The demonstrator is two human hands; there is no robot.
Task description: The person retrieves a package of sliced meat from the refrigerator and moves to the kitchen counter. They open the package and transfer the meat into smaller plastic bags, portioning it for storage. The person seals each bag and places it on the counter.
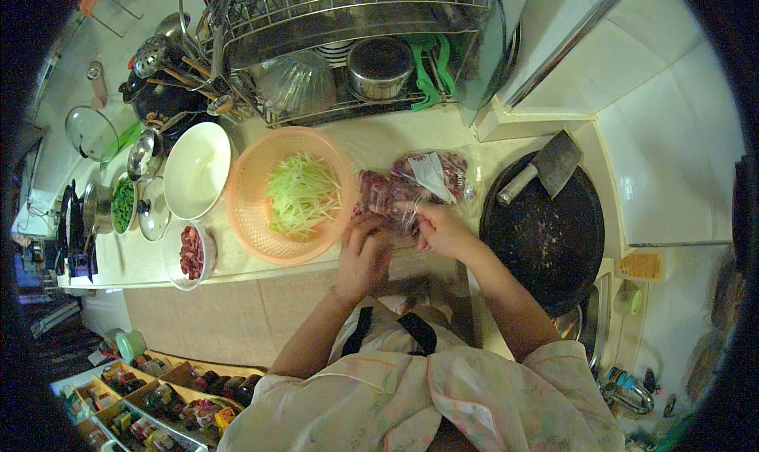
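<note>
A clear plastic bag of dark red meat (379, 186) lies on the pale counter in front of me. My right hand (442, 229) pinches gathered plastic at its near side. Curled fingers of my left hand (363, 253) hold the bag's near left part, close to the basket; the fingertips are partly hidden. Behind, toward the right, is another portion of packed meat (459, 170) with a white printed label (431, 176). An orange plastic basket (249, 238) beside my left hand holds pale green shreds (302, 188), with some orange shreds beneath.
At right, a cleaver (560, 164) rests on a round black board (539, 250). Leftward stand a white bowl (197, 170), a tub of cut meat (191, 253), a dish of chopped greens (123, 203) and a glass lid (154, 209). A metal dish rack (356, 13) spans the back.
</note>
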